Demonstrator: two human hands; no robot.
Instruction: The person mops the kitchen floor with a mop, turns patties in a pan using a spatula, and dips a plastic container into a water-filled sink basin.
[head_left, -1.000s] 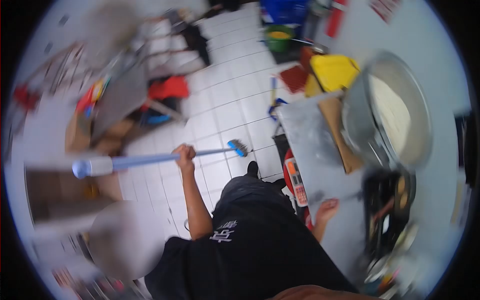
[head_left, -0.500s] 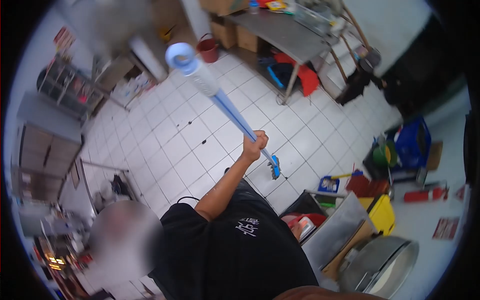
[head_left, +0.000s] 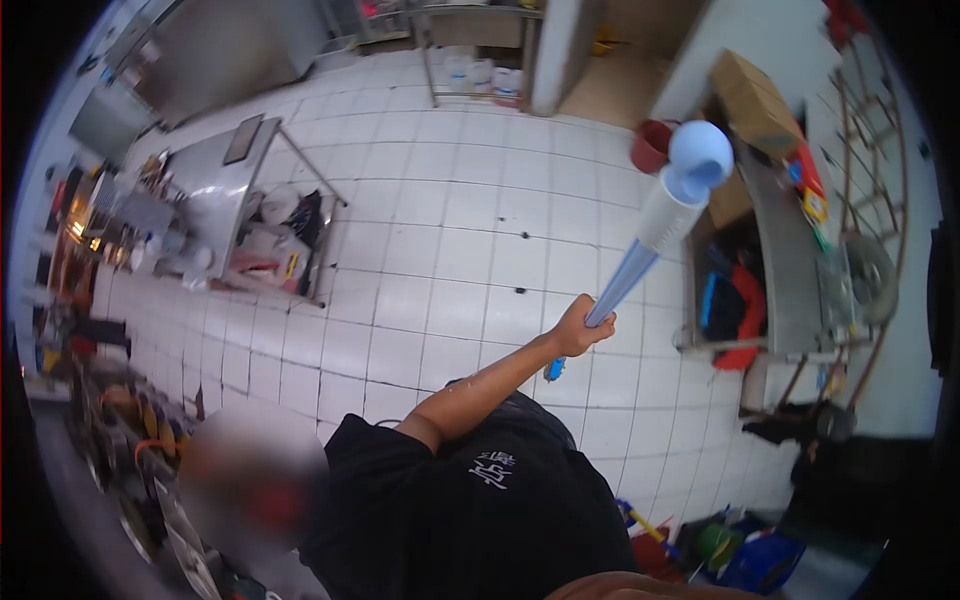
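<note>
My left hand is wrapped round the pale blue pole of a mop. The pole slants up and to the right, toward the camera, with a white sleeve and a round blue end with a hanging hole. Below my fist a bit of the blue mop head shows near the tiled floor; the rest is hidden by my hand and arm. Only bare skin of my right arm appears at the bottom edge, and my right hand is out of sight.
A steel table stands left, and another metal table with boxes and red cloth beneath is at right. A red bucket sits by the doorway. Small dark bits lie on the floor. A blue bin is lower right.
The view has turned left, bringing in more of the left steel table. The pole's upper end has swung from upper left to upper right. My right hand has left the view.
</note>
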